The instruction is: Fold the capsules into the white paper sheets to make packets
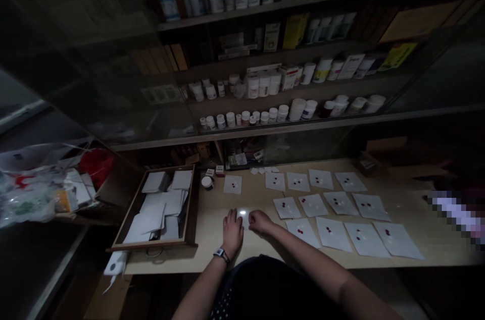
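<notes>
Both my hands rest on the pale wooden counter [401, 209] around a small white paper [245, 218]. My left hand [232, 231], with a watch on its wrist, lies flat with fingers stretched out on the paper's left edge. My right hand [260, 222] is curled, its fingers closed on the paper's right side. To the right lie several white paper squares [333, 233], most bearing a few small pills in red and white. One more paper square [232, 184] sits farther back.
A wooden tray [189, 219] of stacked white papers stands at the left. A small white-capped jar [207, 182] sits behind it. Shelves of medicine bottles [261, 85] and boxes rise behind glass. Plastic bags [34, 194] crowd the far left.
</notes>
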Demonstrator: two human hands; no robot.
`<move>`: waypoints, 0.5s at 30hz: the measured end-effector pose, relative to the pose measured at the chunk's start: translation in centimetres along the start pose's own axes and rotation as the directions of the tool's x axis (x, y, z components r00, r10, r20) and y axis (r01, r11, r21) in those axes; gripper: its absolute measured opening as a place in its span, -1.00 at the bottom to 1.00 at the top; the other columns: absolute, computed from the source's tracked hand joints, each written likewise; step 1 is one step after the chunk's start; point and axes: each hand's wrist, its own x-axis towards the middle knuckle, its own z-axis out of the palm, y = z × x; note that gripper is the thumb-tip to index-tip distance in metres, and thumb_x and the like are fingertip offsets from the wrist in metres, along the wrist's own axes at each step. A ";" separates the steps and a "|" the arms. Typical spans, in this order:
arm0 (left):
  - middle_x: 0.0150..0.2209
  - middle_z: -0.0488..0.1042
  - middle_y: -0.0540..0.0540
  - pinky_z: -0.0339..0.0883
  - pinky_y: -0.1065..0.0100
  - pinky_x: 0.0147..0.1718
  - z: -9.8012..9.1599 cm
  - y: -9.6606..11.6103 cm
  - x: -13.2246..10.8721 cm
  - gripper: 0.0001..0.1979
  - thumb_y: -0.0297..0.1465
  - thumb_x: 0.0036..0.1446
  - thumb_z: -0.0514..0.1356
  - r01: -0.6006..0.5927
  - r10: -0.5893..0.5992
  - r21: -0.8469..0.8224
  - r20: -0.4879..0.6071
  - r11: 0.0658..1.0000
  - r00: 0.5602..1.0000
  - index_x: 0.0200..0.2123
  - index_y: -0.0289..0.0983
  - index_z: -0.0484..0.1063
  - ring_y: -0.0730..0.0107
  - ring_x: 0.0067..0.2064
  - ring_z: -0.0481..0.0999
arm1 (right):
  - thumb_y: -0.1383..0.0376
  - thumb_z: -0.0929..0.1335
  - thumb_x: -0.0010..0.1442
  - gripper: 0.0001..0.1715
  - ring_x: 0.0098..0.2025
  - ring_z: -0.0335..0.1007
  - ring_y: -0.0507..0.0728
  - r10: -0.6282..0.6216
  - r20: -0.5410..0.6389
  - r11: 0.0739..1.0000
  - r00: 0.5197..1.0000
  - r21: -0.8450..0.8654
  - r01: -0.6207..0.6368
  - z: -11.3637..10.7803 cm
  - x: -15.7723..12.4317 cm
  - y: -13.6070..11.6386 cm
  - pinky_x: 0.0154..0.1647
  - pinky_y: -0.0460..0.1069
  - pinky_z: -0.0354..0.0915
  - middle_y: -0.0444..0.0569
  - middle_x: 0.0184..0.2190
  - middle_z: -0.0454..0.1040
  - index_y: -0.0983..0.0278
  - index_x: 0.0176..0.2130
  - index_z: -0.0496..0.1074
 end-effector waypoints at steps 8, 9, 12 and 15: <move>0.17 0.30 -0.23 0.11 -0.04 0.18 0.8 0.5 -0.7 -0.74 -0.55 0.00 0.13 -0.028 0.016 -0.178 -0.068 0.984 0.998 -0.21 -0.26 0.47 0.04 0.25 0.18 | 0.38 0.40 -0.04 -0.91 -0.41 0.30 0.04 -0.074 -0.037 0.997 0.997 0.027 0.075 0.8 -1.1 0.5 -0.42 -0.12 0.04 -0.13 -0.46 0.48 0.28 -0.42 0.52; 0.16 0.32 -0.23 0.13 -0.05 0.17 0.9 0.4 -0.8 -0.75 -0.54 -0.03 0.15 -0.006 -0.010 -0.208 -0.076 0.978 0.997 -0.23 -0.25 0.47 0.03 0.23 0.20 | 0.39 0.39 -0.02 -0.91 -0.41 0.30 0.04 -0.092 -0.046 0.995 0.995 0.035 0.093 1.0 -1.3 0.6 -0.41 -0.12 0.03 -0.13 -0.46 0.48 0.28 -0.41 0.52; 0.11 0.36 -0.21 0.16 -0.05 0.15 1.0 0.3 -0.8 -0.79 -0.54 -0.06 0.15 0.012 -0.038 -0.266 -0.094 0.964 0.995 -0.31 -0.23 0.48 0.03 0.20 0.24 | 0.38 0.38 0.00 -0.93 -0.39 0.29 0.04 -0.143 -0.070 0.988 0.987 0.051 0.147 1.2 -1.8 1.0 -0.40 -0.12 0.03 -0.13 -0.45 0.47 0.28 -0.41 0.50; 0.10 0.37 -0.20 0.16 -0.03 0.16 0.8 0.2 -0.6 -0.79 -0.55 -0.05 0.14 -0.031 0.004 -0.281 -0.095 0.959 0.995 -0.32 -0.23 0.50 0.05 0.19 0.25 | 0.33 0.37 0.07 -0.93 -0.38 0.30 0.05 -0.202 -0.112 0.977 0.973 0.049 0.208 1.3 -2.1 1.1 -0.38 -0.11 0.06 -0.11 -0.44 0.47 0.28 -0.40 0.49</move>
